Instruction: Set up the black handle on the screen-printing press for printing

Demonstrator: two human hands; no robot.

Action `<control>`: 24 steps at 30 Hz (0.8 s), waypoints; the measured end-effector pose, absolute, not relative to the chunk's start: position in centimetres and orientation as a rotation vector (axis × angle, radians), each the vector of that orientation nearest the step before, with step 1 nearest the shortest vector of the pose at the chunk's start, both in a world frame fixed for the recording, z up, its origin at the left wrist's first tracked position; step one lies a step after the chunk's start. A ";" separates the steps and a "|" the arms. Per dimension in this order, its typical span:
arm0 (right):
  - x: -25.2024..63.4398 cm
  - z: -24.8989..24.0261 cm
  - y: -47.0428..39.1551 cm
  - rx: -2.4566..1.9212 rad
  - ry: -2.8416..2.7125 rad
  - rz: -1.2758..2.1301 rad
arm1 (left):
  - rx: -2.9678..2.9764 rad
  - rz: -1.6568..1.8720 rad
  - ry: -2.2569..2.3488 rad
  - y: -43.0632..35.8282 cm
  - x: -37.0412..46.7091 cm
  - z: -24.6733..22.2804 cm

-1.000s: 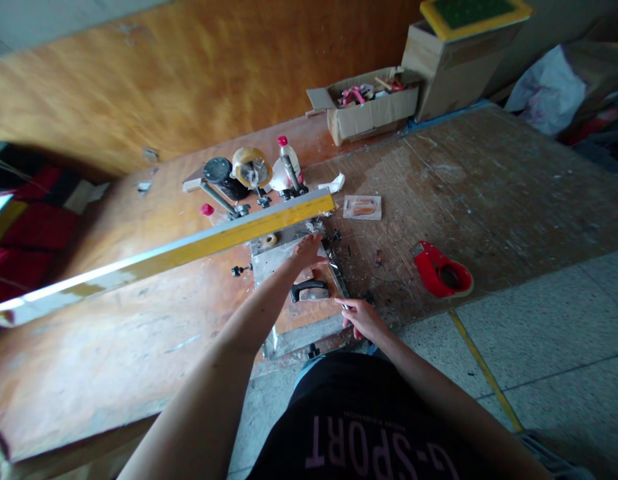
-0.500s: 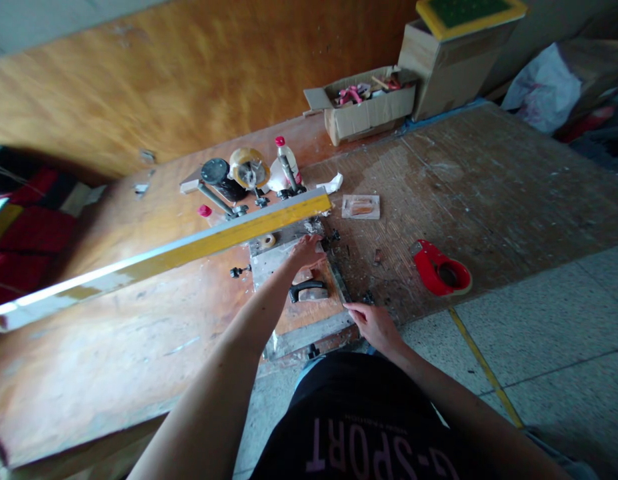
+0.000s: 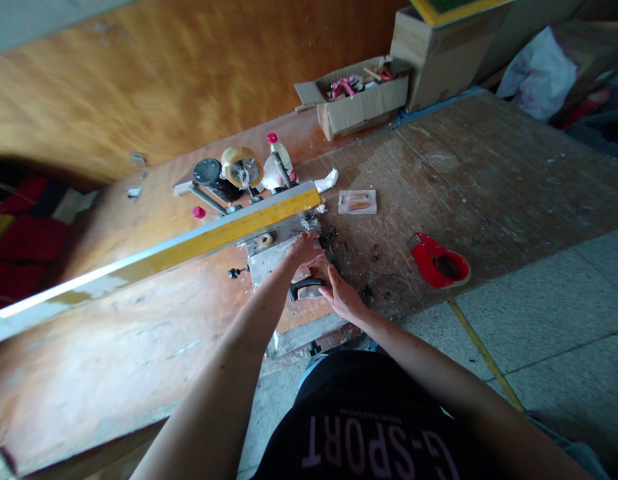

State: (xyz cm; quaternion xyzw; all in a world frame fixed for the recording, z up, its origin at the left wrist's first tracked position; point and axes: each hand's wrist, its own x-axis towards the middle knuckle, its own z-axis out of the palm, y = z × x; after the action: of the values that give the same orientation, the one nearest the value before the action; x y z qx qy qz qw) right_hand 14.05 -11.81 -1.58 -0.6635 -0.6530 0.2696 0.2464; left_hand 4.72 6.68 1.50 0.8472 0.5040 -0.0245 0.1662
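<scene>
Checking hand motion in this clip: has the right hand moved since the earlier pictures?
Yes: judged against the red tape dispenser, the right hand has moved leftward and slightly forward, now close beside the black handle.

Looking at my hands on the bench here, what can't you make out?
All in the head view:
What lies under the left hand: the hand covers it.
Whether the right hand touches the black handle: too small and blurred.
The left end of the long yellow bar: cut off by the left edge.
The far part of the yellow-framed panel: cut off by the top edge.
</scene>
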 end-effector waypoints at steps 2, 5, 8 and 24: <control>14.2 -1.3 -12.6 -1.840 -1.781 0.754 | 2.404 -0.067 1.445 6.7 4.8 1.4; 14.3 -0.8 -14.3 -1.851 -1.831 0.686 | 2.398 -0.054 1.469 6.7 5.0 1.3; 14.3 -0.5 -16.4 -1.866 -1.919 0.529 | 2.393 -0.037 1.512 6.4 5.2 1.2; 15.4 0.6 -21.0 -1.937 -2.228 0.309 | 2.785 0.124 1.216 2.2 5.9 3.2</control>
State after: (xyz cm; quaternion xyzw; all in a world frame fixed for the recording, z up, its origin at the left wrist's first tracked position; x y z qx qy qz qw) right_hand 15.38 -20.98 0.64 -0.6500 -0.7478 0.1038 0.0863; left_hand 5.88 2.19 3.15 0.9145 0.3994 0.0407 0.0500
